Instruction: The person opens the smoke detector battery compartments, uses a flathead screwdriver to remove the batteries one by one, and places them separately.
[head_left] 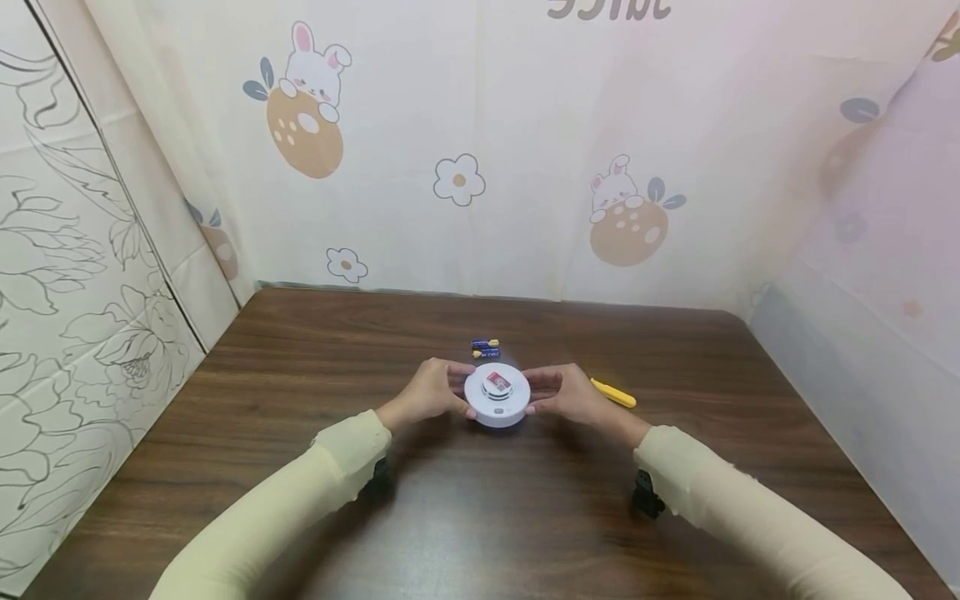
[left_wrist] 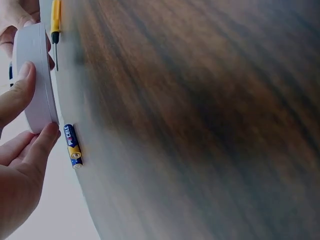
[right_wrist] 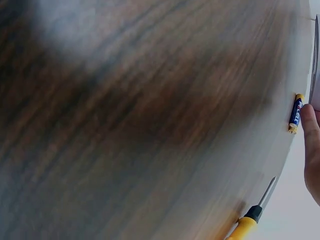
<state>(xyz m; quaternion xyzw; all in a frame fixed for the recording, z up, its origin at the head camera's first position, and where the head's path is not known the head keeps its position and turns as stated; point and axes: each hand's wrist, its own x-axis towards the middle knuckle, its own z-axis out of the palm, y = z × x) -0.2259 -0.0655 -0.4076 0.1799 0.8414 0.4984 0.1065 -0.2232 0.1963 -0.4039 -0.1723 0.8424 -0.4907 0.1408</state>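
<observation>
A round white smoke detector (head_left: pixel 513 410) with a red-and-white label on its raised centre is held between both hands. My left hand (head_left: pixel 427 392) grips its left rim, thumb in front and fingers behind. On the right rim, my right hand (head_left: pixel 573 398) holds it the same way. The left wrist view shows the smoke detector (left_wrist: pixel 36 80) edge-on, raised off the table, with the left thumb pressed to its side. Only a thin edge of it enters the right wrist view, beside the fingers of the right hand (right_wrist: pixel 312 155).
Two blue-and-yellow batteries (head_left: pixel 485 353) lie side by side on the brown wooden table (head_left: pixel 315 333), just behind the detector. A yellow screwdriver (head_left: pixel 615 393) with a black collar lies beyond the right hand. Printed curtains (head_left: pixel 525 233) hang behind the table.
</observation>
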